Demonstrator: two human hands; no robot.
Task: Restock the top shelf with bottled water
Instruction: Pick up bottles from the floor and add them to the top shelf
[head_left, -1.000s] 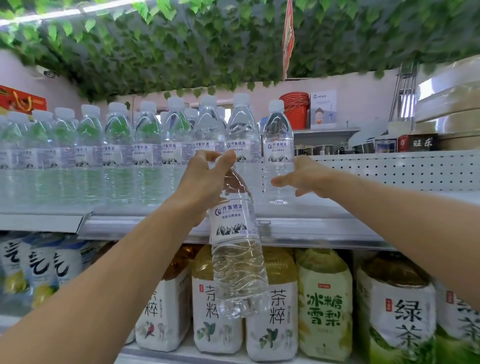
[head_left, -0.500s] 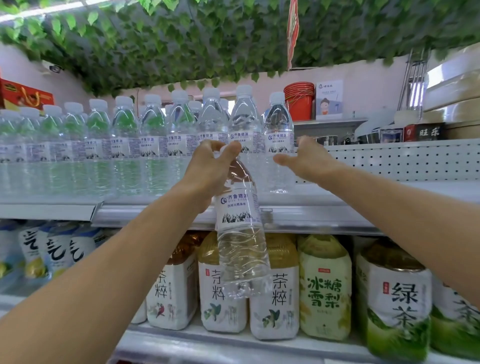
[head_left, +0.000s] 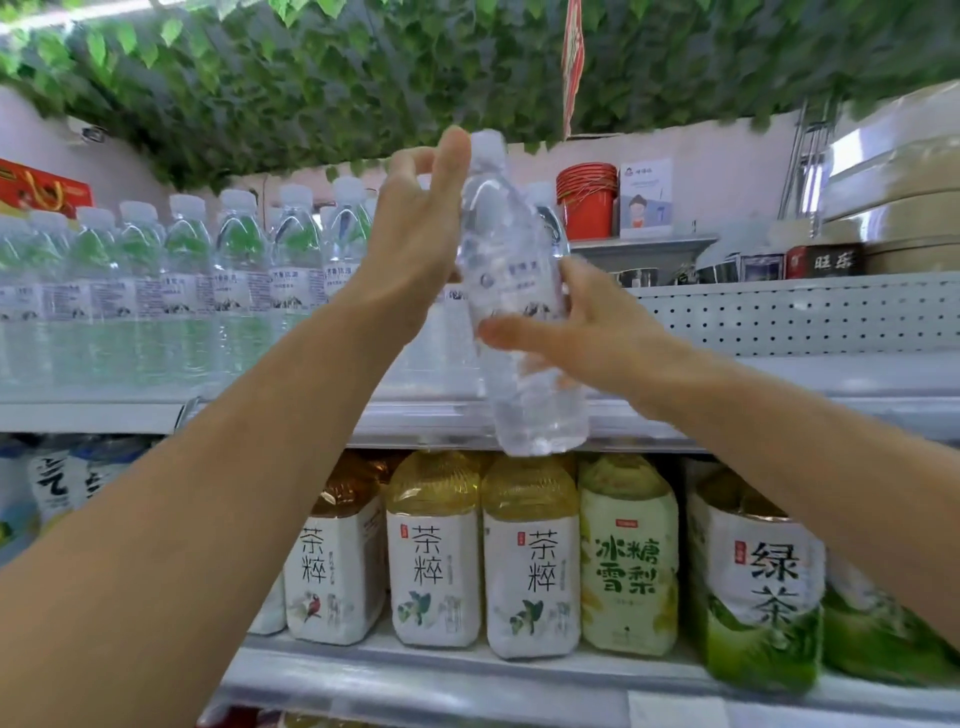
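Tea bottles (head_left: 434, 551) read 茶粹, a pear drink (head_left: 628, 566) 冰糖雪梨, a green bottle (head_left: 763, 587) 绿茶.

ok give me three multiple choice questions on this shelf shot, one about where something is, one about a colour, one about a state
1. Where are the red buckets?
A. on the ledge behind the top shelf, right of the held bottle
B. on the lower shelf among the tea bottles
C. in the left hand

2. What colour are the caps of the water bottles in the row on the top shelf?
A. red
B. white
C. black

3. What is the state of the held water bottle?
A. lying flat on the shelf
B. standing in the row, untouched
C. held up in front of the shelf, tilted

Answers:
1. A, the stacked buckets stand up there beside a small sign.
2. B, every cap in the row is white.
3. C, the left hand touches its upper part, the right hand grips its middle, and its base is off the shelf.
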